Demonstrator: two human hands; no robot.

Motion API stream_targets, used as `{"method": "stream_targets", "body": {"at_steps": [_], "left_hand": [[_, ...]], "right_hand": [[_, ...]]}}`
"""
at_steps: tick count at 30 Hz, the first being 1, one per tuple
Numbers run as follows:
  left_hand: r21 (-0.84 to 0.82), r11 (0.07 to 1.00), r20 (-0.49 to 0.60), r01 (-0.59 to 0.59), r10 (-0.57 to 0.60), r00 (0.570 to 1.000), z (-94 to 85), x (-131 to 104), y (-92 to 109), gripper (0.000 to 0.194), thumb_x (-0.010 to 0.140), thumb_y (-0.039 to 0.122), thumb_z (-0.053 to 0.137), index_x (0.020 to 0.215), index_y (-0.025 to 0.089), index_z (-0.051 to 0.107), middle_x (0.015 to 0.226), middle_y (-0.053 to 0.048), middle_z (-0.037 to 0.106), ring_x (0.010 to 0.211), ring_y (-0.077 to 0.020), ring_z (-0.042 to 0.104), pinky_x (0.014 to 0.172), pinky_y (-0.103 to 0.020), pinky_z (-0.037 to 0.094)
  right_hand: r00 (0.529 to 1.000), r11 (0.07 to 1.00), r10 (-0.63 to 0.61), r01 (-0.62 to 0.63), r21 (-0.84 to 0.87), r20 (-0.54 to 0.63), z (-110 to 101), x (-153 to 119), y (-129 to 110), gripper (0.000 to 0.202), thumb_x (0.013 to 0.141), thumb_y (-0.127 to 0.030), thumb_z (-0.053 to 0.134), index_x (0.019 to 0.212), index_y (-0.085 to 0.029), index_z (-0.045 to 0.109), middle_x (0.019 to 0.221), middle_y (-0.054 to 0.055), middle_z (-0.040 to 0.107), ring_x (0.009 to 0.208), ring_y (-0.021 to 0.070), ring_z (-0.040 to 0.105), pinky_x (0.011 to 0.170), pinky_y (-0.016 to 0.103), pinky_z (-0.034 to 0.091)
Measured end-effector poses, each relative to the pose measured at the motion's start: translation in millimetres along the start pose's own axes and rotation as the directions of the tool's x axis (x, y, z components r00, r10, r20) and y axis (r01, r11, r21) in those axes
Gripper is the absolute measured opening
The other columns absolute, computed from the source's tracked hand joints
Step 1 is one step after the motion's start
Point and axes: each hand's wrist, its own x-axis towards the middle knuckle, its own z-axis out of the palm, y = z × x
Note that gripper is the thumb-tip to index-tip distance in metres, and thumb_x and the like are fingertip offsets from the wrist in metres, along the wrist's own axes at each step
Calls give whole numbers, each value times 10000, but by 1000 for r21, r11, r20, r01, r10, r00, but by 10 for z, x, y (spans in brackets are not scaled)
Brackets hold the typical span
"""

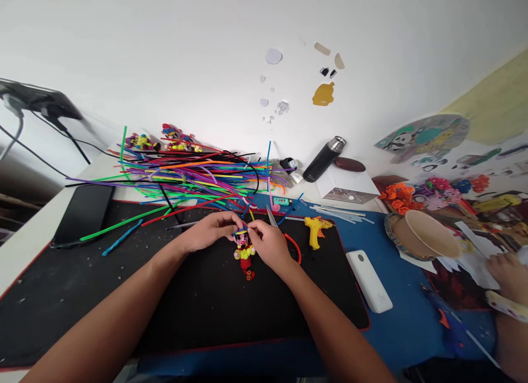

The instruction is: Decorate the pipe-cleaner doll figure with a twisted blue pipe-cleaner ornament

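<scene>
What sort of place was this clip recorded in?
Probably a small craft workspace: a heap of colourful pipe cleaners, a yellow glue gun and a small handmade figure held in both hands.

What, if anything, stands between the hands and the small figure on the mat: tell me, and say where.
Nothing visible. The left hand and right hand both have their fingers at the head of the small figure. The red-handled scissors lie beyond the right hand, partly hidden by it, not between.

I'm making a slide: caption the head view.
Left hand and right hand hold a doll at its head over a black mat, near a yellow glue gun.
</scene>
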Motion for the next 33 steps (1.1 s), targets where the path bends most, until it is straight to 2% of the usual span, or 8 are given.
{"method": "stream_targets", "body": {"at_steps": [18,33], "left_hand": [[-17,1000,-11,7,-7,1000,6,5,-34,292,890,455,776,1000,190,723,964,-37,691,910,-212,652,808,-321,539],[66,998,-92,-9,16,996,83,9,-74,316,889,491,748,988,195,703,917,-13,667,838,-189,624,762,-311,531]], "right_hand": [[1000,999,-19,19,38,-9,22,0,29,205,977,-269,580,1022,-262,780,779,-10,749,627,171,619,603,277,386],[999,998,-33,34,46,-24,41,-1,56,188,969,-249,595,1007,-253,779,778,-7,749,655,182,646,627,285,407]]}}
